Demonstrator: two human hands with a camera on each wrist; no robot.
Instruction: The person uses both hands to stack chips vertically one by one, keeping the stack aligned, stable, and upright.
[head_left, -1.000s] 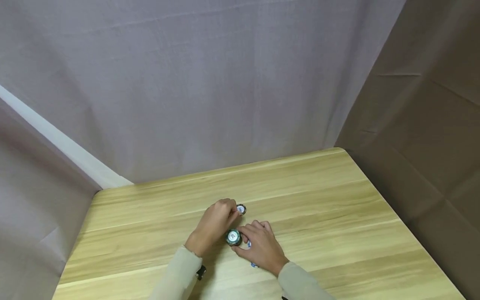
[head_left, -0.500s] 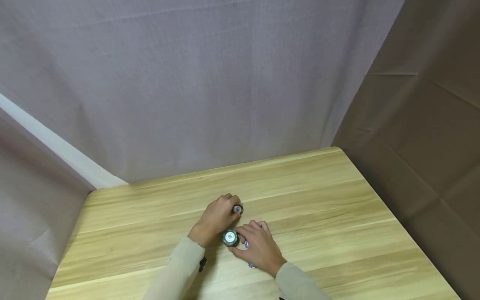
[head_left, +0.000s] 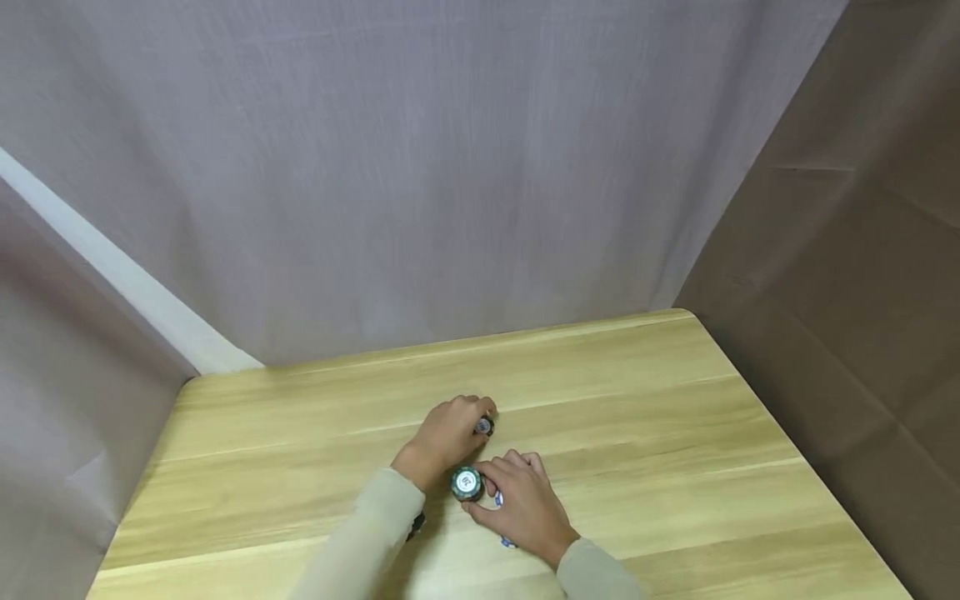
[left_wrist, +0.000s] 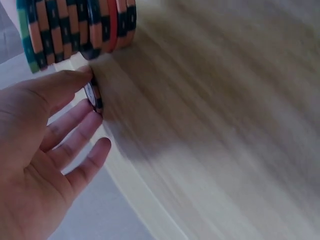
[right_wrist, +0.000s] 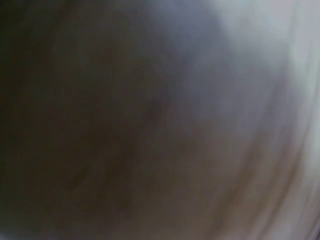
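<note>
In the head view my left hand [head_left: 448,437] pinches a dark poker chip [head_left: 484,426] by its edge, thumb on the near side and fingers on the far side. The left wrist view has the same poker chip [left_wrist: 93,95] low over the wood, between thumb and fingertips. Nearer to me stands a tall stack of poker chips [head_left: 467,483] with a green one marked 20 on top. My right hand [head_left: 525,507] holds this stack from the right with thumb and index finger. Only dark blur fills the right wrist view.
Blue-and-white chips show beneath my right hand, one chip [head_left: 499,498] by the fingers and another chip [head_left: 508,542] by the palm's edge. The wooden table [head_left: 637,417] reaches back to a grey curtain [head_left: 450,183], with brown cloth [head_left: 847,275] along its right side.
My left hand has gone from beside the dark chip to fingers around it, now hiding more of it. My right hand stays at the stack. The head view has shifted slightly.
</note>
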